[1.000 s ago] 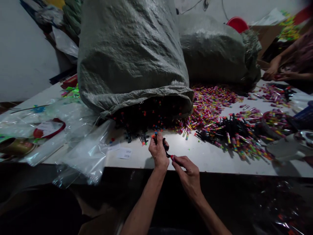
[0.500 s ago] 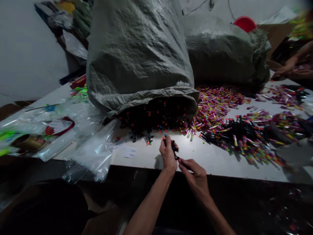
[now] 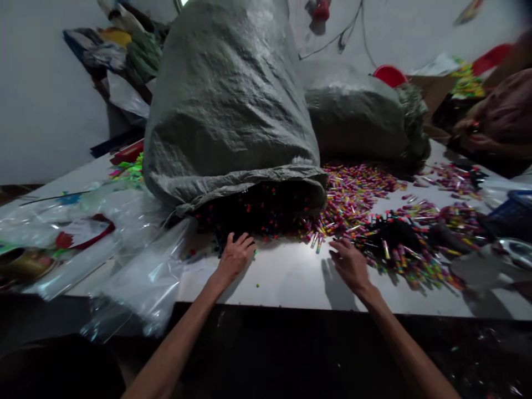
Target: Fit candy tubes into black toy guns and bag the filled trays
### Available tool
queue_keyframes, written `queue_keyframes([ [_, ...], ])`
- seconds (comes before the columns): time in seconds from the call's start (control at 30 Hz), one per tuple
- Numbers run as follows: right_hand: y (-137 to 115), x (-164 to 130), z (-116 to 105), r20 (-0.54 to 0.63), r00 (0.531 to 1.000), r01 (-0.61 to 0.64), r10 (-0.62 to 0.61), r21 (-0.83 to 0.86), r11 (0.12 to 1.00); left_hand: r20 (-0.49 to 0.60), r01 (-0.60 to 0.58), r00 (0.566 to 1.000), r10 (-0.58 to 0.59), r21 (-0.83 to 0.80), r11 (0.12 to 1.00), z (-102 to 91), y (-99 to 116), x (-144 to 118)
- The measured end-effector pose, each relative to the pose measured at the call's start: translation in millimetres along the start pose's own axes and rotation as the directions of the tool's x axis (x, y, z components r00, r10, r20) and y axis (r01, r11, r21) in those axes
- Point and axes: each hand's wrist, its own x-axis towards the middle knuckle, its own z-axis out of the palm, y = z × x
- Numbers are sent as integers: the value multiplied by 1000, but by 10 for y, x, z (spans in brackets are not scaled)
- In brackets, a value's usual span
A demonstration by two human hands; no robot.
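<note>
A big grey woven sack [image 3: 233,111] lies on its side on the white table [image 3: 291,277], its mouth spilling small black parts with coloured tips [image 3: 257,210]. My left hand [image 3: 236,256] rests palm down at the edge of that black heap, fingers spread. My right hand [image 3: 349,264] hovers palm down beside a pile of black assembled pieces and coloured tubes [image 3: 394,238], fingers apart, with nothing visible in it. A wide scatter of small pink and yellow tubes [image 3: 353,188] lies between the sack and that pile.
A second grey sack [image 3: 357,116] lies behind at the right. Clear plastic bags [image 3: 137,266] cover the table's left part and hang over its front edge. Another person's hands [image 3: 474,136] work at the far right. A blue basket [image 3: 509,213] sits at the right edge.
Both hands were together near the table's front edge, holding a small black piece. Now they have parted: the left reaches to the sack's mouth, the right to the pile of finished pieces.
</note>
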Motion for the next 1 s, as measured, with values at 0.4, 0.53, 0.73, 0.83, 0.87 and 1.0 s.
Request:
queue_keyframes([
  [0.4,-462,201,242,163,986,-68,39,176,982,421,59,487,-766,-890,-451,75,956,283],
  [0.53,-721,-106,201,251,912,-374,324,832,409,564,20,389,-728,-796,-606,185,1216,454],
  [0.73,-1042,-536,107,437,870,-456,228,889,37,453,-99,403,-795,-842,-530,92,1490,624],
  [0.83,-1086,-612,70,445,875,-464,192,883,69,382,-102,392,-837,-886,-452,15,1529,638],
  [0.87,-1093,-621,53,437,877,-459,197,885,77,371,-107,390,-843,-891,-441,-4,1532,632],
  [1.0,-1096,-636,-44,411,881,-445,236,888,117,328,-115,392,-860,-909,-400,-48,1528,587],
])
